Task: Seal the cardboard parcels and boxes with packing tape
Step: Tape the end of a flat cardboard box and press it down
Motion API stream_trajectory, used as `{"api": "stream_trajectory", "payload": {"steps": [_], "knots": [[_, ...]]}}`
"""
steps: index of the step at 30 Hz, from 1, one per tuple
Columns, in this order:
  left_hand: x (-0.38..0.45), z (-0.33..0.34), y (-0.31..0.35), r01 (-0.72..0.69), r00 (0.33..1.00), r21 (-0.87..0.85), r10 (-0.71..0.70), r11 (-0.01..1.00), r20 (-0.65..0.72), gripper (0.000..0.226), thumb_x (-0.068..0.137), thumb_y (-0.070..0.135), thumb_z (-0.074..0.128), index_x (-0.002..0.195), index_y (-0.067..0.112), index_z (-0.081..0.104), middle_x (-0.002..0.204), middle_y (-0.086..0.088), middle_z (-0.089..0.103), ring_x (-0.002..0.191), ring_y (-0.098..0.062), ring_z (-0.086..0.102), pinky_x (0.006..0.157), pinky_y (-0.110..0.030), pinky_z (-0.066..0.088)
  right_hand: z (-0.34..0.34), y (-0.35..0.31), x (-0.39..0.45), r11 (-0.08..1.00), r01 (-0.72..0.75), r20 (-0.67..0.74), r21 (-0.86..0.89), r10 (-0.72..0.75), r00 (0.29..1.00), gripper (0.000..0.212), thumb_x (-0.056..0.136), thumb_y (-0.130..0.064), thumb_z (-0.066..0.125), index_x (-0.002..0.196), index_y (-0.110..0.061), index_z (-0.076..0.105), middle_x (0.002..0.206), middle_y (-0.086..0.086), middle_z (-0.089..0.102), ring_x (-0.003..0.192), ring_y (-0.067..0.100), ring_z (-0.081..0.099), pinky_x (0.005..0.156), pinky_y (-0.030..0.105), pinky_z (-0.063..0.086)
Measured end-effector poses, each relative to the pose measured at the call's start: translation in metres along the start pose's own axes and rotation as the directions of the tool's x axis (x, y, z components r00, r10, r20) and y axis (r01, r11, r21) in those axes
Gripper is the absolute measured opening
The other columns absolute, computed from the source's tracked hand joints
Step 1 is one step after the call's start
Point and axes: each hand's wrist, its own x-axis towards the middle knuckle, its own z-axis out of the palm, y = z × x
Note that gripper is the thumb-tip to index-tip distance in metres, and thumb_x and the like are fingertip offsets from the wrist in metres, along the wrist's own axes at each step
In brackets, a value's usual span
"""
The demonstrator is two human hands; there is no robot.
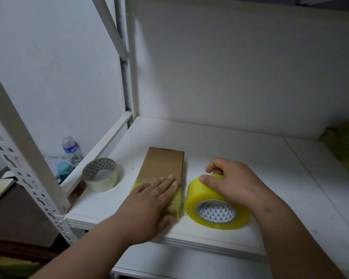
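A small flat cardboard box (163, 164) lies on the white shelf board (240, 150), its near end wrapped in yellowish tape. My left hand (149, 200) lies flat on that taped end, fingers straight, pressing it down. Right beside the box stands a big yellow roll of packing tape (208, 200) on its edge, with a short strip running from it to the box. My right hand (232, 180) grips the top of this roll, fingers curled over it.
A smaller, nearly used-up tape roll (101, 174) sits left of the box near the shelf's edge. Beyond the white perforated shelf post (28, 174) stand a water bottle (71, 148) and a blue-capped bottle (64, 170). A crumpled brownish parcel (345, 146) lies far right.
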Motion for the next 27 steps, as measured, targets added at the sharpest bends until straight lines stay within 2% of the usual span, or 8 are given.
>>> {"api": "stream_trajectory", "payload": {"steps": [2, 5, 7, 10, 16, 22, 25, 27], "knots": [[-0.005, 0.0, -0.01, 0.11, 0.994, -0.017, -0.11, 0.994, 0.012, 0.081, 0.086, 0.069, 0.04, 0.152, 0.023, 0.034, 0.158, 0.0, 0.031, 0.143, -0.02, 0.033, 0.107, -0.043, 0.037, -0.003, -0.003, -0.003, 1.0, 0.014, -0.015, -0.025, -0.014, 1.0, 0.021, 0.086, -0.052, 0.063, 0.101, -0.039, 0.059, 0.102, -0.016, 0.059, 0.103, 0.012, 0.057, 0.092, 0.035, 0.049], [-0.011, 0.01, -0.023, 0.153, 0.988, -0.077, -0.149, 0.985, 0.049, 0.092, 0.084, 0.083, 0.01, 0.156, 0.027, 0.02, 0.162, 0.009, 0.012, 0.15, -0.016, 0.01, 0.117, -0.048, 0.025, -0.003, 0.0, -0.005, 0.999, 0.023, 0.017, -0.047, -0.022, 1.0, 0.02, 0.093, -0.05, 0.054, 0.104, -0.035, 0.062, 0.108, -0.013, 0.062, 0.103, 0.013, 0.058, 0.091, 0.035, 0.049], [-0.01, 0.015, -0.026, 0.121, 0.992, -0.131, -0.114, 0.984, 0.061, 0.104, 0.073, 0.088, -0.007, 0.156, 0.027, 0.008, 0.16, 0.014, -0.001, 0.15, -0.011, -0.006, 0.123, -0.036, 0.008, -0.003, 0.001, -0.009, 0.998, 0.039, 0.061, -0.049, -0.036, 0.997, 0.023, 0.098, -0.047, 0.045, 0.105, -0.034, 0.062, 0.112, -0.01, 0.062, 0.102, 0.013, 0.057, 0.092, 0.036, 0.048], [-0.005, 0.013, -0.022, 0.14, 0.99, -0.191, -0.134, 0.971, 0.043, 0.11, 0.068, 0.092, 0.0, 0.156, 0.025, 0.006, 0.16, 0.014, -0.003, 0.148, -0.008, -0.011, 0.119, -0.024, -0.002, -0.002, -0.005, -0.012, 0.992, 0.077, 0.067, -0.104, -0.07, 0.995, 0.028, 0.103, -0.041, 0.036, 0.119, -0.035, 0.059, 0.123, -0.01, 0.057, 0.113, 0.013, 0.053, 0.101, 0.036, 0.041], [-0.005, 0.017, -0.022, 0.178, 0.983, -0.221, -0.181, 0.959, 0.006, 0.101, 0.07, 0.081, 0.013, 0.156, 0.028, 0.006, 0.156, 0.02, -0.008, 0.149, -0.005, -0.007, 0.116, -0.018, 0.002, 0.011, -0.029, -0.021, 0.934, 0.133, 0.001, -0.333, -0.141, 0.99, 0.037, 0.106, -0.032, 0.028, 0.137, -0.035, 0.047, 0.138, -0.009, 0.049, 0.129, 0.015, 0.043, 0.12, 0.041, 0.012], [-0.017, 0.02, -0.038, 0.166, 0.975, -0.381, -0.209, 0.91, -0.075, 0.091, 0.081, 0.069, 0.054, 0.154, 0.028, 0.021, 0.16, 0.018, 0.003, 0.148, 0.0, -0.008, 0.115, -0.019, 0.008, 0.031, -0.035, -0.033, 0.88, 0.113, -0.16, -0.461, -0.208, 0.965, 0.049, 0.099, -0.042, 0.022, 0.132, -0.03, 0.055, 0.14, -0.006, 0.053, 0.131, 0.02, 0.045, 0.12, 0.047, 0.007], [-0.023, 0.023, -0.039, 0.106, 0.975, -0.337, -0.165, 0.936, -0.151, 0.076, 0.087, 0.064, 0.042, 0.153, 0.027, 0.031, 0.16, 0.016, 0.014, 0.149, 0.0, 0.001, 0.116, -0.025, 0.022, 0.052, -0.056, -0.04, 0.855, 0.193, -0.319, -0.481, -0.376, 0.87, 0.049, 0.083, -0.034, 0.046, 0.125, -0.017, 0.064, 0.134, 0.006, 0.061, 0.123, 0.025, 0.057, 0.118, 0.045, 0.018], [-0.023, 0.023, -0.039, 0.05, 0.98, -0.328, -0.109, 0.943, -0.164, 0.07, 0.094, 0.064, 0.029, 0.152, 0.025, 0.034, 0.16, 0.012, 0.022, 0.15, -0.006, 0.012, 0.116, -0.032, 0.03, 0.081, -0.078, -0.049, 0.842, 0.322, -0.18, -0.433, -0.431, 0.884, 0.066, 0.081, -0.028, 0.05, 0.144, -0.009, 0.045, 0.153, 0.012, 0.04, 0.141, 0.026, 0.039, 0.123, 0.043, 0.01]]}}
